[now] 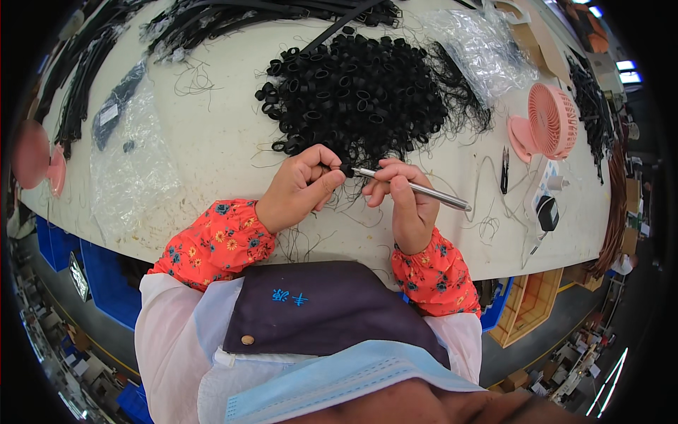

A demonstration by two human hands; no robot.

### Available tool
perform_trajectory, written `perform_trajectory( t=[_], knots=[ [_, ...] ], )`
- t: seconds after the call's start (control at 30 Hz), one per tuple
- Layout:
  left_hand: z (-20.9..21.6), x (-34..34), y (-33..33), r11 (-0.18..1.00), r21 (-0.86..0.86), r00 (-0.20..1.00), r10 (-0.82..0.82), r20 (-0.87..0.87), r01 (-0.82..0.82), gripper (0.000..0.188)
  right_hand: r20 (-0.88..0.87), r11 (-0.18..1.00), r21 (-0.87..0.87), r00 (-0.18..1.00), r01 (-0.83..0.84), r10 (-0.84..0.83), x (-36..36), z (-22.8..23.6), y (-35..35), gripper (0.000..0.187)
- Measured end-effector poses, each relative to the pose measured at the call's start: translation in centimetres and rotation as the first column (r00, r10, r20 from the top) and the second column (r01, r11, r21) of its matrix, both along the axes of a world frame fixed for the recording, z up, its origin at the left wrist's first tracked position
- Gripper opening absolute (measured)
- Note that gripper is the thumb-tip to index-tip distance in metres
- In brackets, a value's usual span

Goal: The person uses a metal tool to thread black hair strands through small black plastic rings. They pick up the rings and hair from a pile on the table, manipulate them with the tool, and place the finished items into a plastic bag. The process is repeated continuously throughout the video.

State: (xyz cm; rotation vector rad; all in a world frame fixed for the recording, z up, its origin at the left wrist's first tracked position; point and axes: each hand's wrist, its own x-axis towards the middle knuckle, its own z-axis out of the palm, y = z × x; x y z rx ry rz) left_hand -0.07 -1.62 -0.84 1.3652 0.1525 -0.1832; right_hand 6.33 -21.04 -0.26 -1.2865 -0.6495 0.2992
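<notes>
Between the thumb and fingers of my left hand [298, 187] is a small black belt loop [347, 170], partly covered by the fingertips. My right hand [411, 205] grips a slim silver pen-shaped metal tool [441, 196]. Its thin tip points left and meets the loop, though I cannot tell whether it passes inside. Just beyond both hands lies a big heap of black belt loops [357, 92], with loose black threads around it. Red floral sleeves cover both my forearms near the table's front edge.
Black belts [233, 18] lie along the far edge. Clear plastic bags [131, 166] rest at left and far right. On the right stand a pink fan [552, 121], thread snips [504, 169] and a power strip [540, 185] with a cable. Blue crates [109, 290] sit below the table.
</notes>
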Motion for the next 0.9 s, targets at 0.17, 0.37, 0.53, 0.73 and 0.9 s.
perform_trajectory(
  t=[0.17,0.37,0.53,0.73,0.9],
  knots=[
    [0.0,0.0,0.0,0.999,0.033,1.000,-0.012,0.022,0.012,0.013,-0.041,0.998,0.042,0.998,0.050,-0.049,-0.1,0.0,0.0,0.018],
    [0.3,-0.5,-0.1,0.868,0.491,0.945,-0.100,0.310,-0.069,0.009,0.093,0.943,-0.325,0.994,0.079,-0.052,-0.2,0.4,0.7,0.024],
    [-0.7,-0.6,-0.3,0.821,0.539,0.871,-0.117,0.477,-0.185,0.012,0.065,0.927,-0.376,0.998,0.016,0.010,-0.2,0.1,0.5,0.026],
    [0.5,-0.1,0.0,0.962,0.268,0.985,0.003,0.173,-0.050,0.037,0.311,0.954,-0.230,0.943,0.194,-0.117,0.2,-0.3,0.8,0.027],
    [0.8,-0.2,-0.3,0.999,0.038,0.984,-0.013,0.176,0.006,0.046,0.370,0.940,-0.231,0.917,0.249,-0.152,0.3,0.0,0.8,0.028]
  ],
)
